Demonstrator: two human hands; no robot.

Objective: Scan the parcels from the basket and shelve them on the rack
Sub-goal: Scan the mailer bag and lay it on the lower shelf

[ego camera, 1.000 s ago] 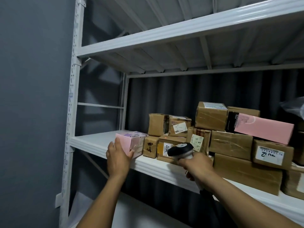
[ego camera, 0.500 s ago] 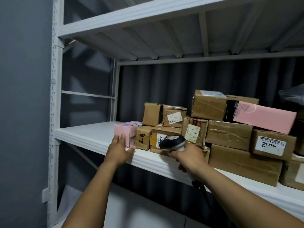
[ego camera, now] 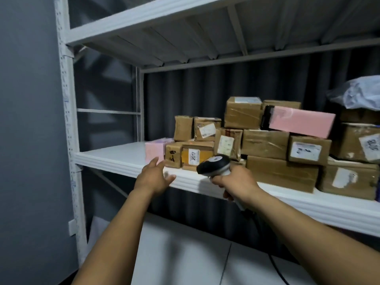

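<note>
The rack's white post (ego camera: 67, 120) stands at the far left, and the shelf (ego camera: 115, 159) runs rightward from it, bare at this end. That free stretch is, I think, why the pink parcel (ego camera: 154, 150) sits where it does. It closes the left end of the row, pushed up against a small brown box (ego camera: 173, 156), so the row grows sideways instead of upward.

My left hand (ego camera: 153, 177) is just in front of the parcel and slightly below it, at the shelf's front lip. Its fingers are loose and spread and grasp nothing. The fingertips (ego camera: 156, 161) overlap the parcel's lower edge from this angle (whether they touch it, I cannot tell). The parcel stands flat on the shelf by itself, so I judge this one shelved.

Further right, my right hand (ego camera: 236, 181) is wrapped round the handle of the scanner (ego camera: 213, 164). The scanner's head is tipped toward the labels, low by the shelf edge where it stays out of my left hand's way. Its cable (ego camera: 275, 268) trails down below.

Beyond that is the pile (ego camera: 265, 144) of taped brown boxes, mostly label-out. A long pink box (ego camera: 300, 121) lies slanted on top, and a plastic bag (ego camera: 359, 94) sits at the far right. The basket is out of sight, so I can't say how many parcels remain.
</note>
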